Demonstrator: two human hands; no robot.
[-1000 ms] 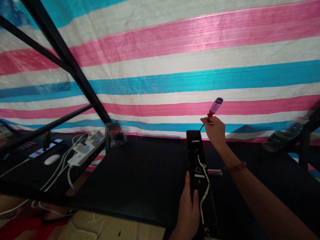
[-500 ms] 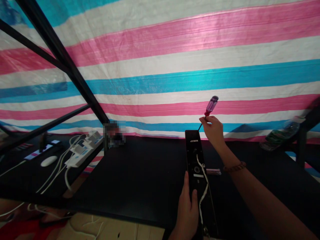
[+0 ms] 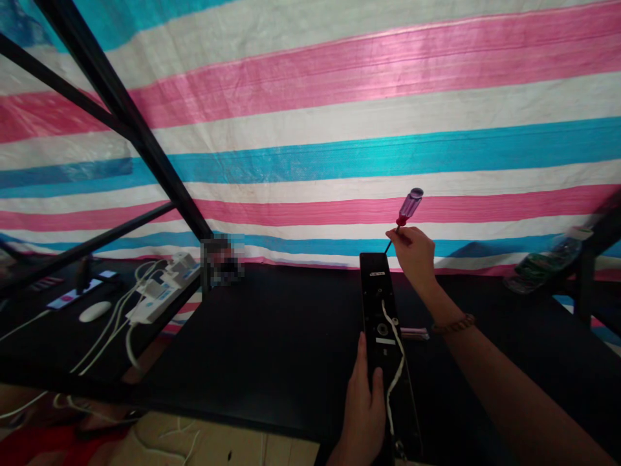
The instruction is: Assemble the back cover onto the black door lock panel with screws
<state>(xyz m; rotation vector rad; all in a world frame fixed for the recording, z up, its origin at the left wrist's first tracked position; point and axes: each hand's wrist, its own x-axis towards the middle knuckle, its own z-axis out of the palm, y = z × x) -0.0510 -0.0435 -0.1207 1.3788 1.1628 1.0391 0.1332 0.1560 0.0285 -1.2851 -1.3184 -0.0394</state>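
Note:
A long black panel (image 3: 373, 298) with a white cable (image 3: 400, 362) along it lies on the black table (image 3: 272, 349). My left hand (image 3: 361, 408) grips the panel's left edge near its lower part. My right hand (image 3: 412, 252) pinches the shaft of a screwdriver (image 3: 410, 204) with a clear purple handle and red collar. The screwdriver leans, handle up, and its tip meets the panel's far right corner. Just right of the panel lies a small pinkish packet (image 3: 414, 334).
On the left stand a white power strip (image 3: 158, 301) with plugs and cables, a white mouse (image 3: 95, 312) and a lit phone (image 3: 72, 296). A black metal frame (image 3: 145, 149) rises there. A plastic bottle (image 3: 548, 259) lies at the right. Striped sheeting hangs behind.
The screwdriver's handle has turned and shifted down very slightly, and my right hand has moved a little with it. My left hand and the panel look the same.

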